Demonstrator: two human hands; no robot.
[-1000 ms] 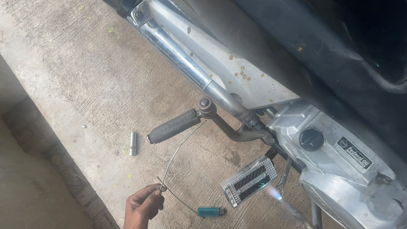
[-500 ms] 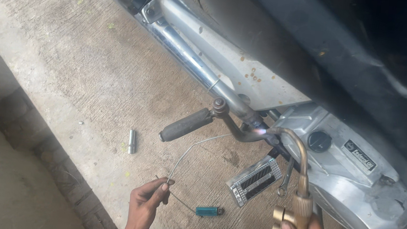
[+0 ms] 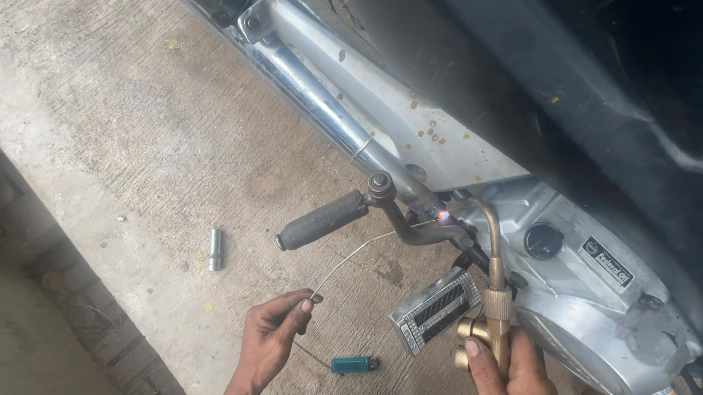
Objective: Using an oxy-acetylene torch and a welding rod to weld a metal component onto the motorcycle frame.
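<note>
Torch gripped in right hand, flame at kick-lever joint, frame centre. Left hand pinches filler rod between fingertips. Keep flame on joint, feed rod tip steadily.

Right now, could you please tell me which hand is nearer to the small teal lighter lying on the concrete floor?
Left. The left hand, pinching a thin wire rod, sits just left of the teal lighter; the right hand, gripping the brass torch, lies farther right.

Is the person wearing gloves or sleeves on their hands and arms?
No. The left hand and right hand are bare, with no gloves, rings or watch showing. The left forearm has no sleeve as far as the picture reaches; the right arm is out of view.
</note>
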